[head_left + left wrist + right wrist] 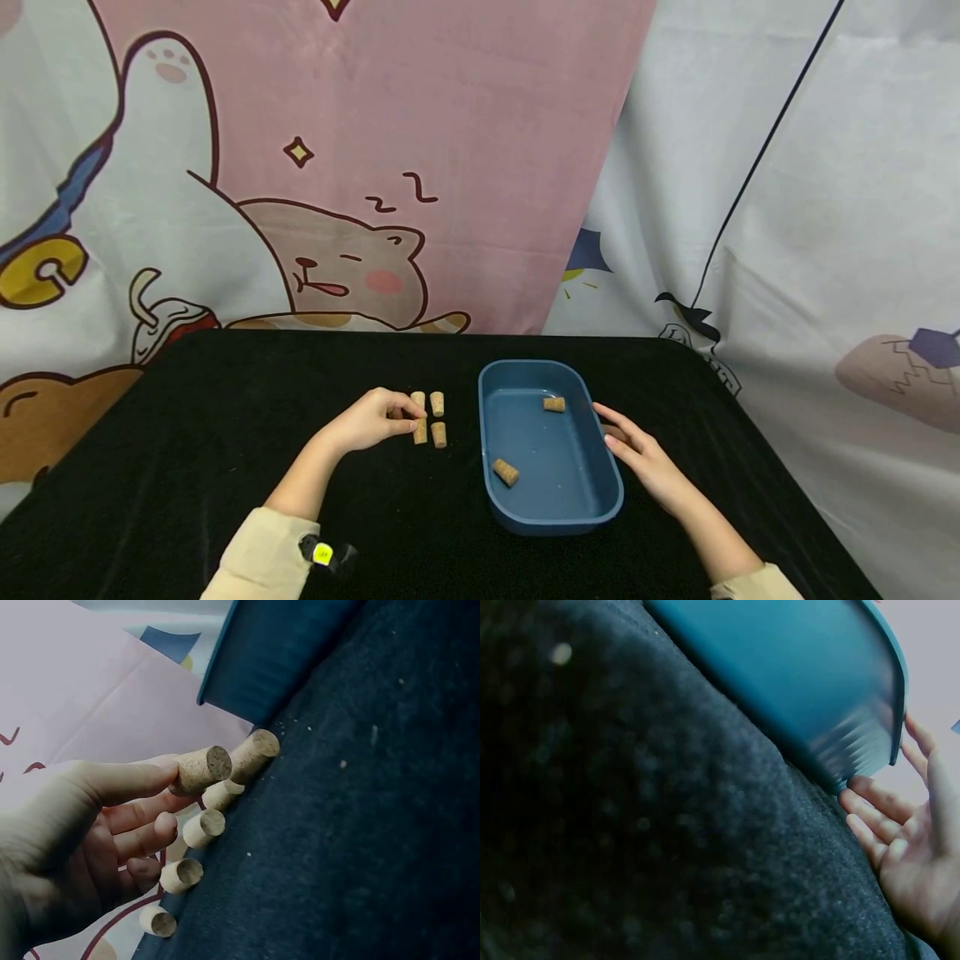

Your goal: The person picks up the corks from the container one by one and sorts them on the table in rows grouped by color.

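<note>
My left hand [381, 418] pinches a cork [201, 770] between thumb and fingers, while the other fingers curl loosely below it. Several more corks [437, 404] stand on the black cloth close to that hand, and the left wrist view shows them in a line past the fingertips, one cork [181, 876] near the lower fingers. In the head view the left hand partly covers the group. To the right is a blue plastic box [552, 527] with two corks [506, 472] lying inside. My right hand [647, 460] touches its right side with fingers extended.
Black cloth [360, 533] covers the table, with small crumbs on it in the left wrist view. A printed curtain [480, 167] hangs behind the table's back edge. The box stands to the right of the standing corks.
</note>
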Motion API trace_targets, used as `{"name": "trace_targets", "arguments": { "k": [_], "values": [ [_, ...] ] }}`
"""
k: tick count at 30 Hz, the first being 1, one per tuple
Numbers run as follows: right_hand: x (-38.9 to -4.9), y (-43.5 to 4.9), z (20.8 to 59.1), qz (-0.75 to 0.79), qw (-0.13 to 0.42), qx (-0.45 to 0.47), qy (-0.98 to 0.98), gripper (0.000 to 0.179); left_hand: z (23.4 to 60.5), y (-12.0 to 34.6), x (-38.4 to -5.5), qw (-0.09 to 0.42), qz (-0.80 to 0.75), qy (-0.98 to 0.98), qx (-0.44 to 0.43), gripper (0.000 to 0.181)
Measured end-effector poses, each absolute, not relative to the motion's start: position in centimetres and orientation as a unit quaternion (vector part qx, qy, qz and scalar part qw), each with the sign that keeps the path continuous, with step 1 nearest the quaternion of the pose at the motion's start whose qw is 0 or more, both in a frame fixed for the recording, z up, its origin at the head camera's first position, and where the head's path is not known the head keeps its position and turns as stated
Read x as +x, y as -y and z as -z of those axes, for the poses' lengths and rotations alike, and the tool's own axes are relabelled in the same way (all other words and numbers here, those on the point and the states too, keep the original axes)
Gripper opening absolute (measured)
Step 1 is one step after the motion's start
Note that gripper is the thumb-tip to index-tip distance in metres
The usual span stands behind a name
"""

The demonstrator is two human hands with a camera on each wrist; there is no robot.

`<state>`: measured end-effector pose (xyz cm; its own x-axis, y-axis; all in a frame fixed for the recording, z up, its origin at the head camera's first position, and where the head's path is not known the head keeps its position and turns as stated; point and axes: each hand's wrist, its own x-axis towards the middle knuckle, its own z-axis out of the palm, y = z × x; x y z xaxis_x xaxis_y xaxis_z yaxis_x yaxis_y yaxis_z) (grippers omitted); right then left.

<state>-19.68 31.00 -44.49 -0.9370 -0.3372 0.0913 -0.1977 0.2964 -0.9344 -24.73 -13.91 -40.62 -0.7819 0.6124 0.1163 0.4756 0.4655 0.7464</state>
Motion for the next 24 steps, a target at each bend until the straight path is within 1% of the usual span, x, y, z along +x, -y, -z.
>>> {"name": "trace_targets", "arguments": {
  "k": [7,21,24],
  "values": [
    [-19.6,-31.0,44.5,0.573,0.060,-0.164,-0.801,0.050,41.2,13.9,-24.9,0.086,-0.390,-0.860,0.316,0.015],
    [-19.7,-31.1,44.5,0.568,0.058,-0.166,-0.804,0.050,41.9,13.5,-24.7,0.085,-0.374,-0.881,0.276,0.013],
    [-19.7,-31.0,44.6,0.570,0.057,-0.164,-0.803,0.050,41.8,13.4,-24.7,0.075,-0.369,-0.884,0.277,0.012]
  ]
}}
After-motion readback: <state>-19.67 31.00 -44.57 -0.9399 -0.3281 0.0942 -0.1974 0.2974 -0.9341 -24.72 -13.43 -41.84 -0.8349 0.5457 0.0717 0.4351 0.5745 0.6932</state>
